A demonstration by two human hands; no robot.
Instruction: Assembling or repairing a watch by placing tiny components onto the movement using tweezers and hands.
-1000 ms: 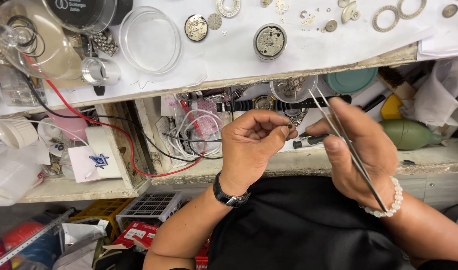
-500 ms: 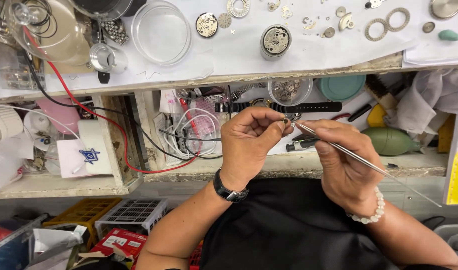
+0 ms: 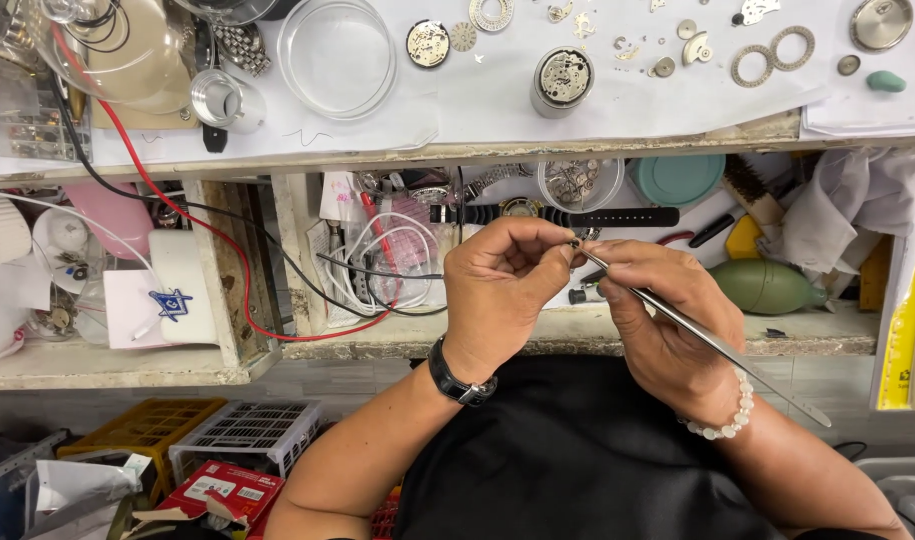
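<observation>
Pinching a tiny metal part between thumb and fingertips, the left hand sits at the centre of the frame, its grip clamped on the part, a black wristwatch on its wrist. The part is too small to tell what it is. Just to its right, the right hand has its grip closed around long, thin steel tweezers, whose tips meet the tiny part while the shaft slants down toward the lower right of the frame. A white bead bracelet circles the right wrist.

Both hands hover above a dark apron, in front of an open drawer full of tools. Behind them in the drawer lie a black-strapped wristwatch, a round teal lid and an olive-green rubber blower at the right.

Along the top of the frame runs the white-papered worktop, carrying a clear round glass dish, a round watch movement on a holder and two toothed metal rings.
</observation>
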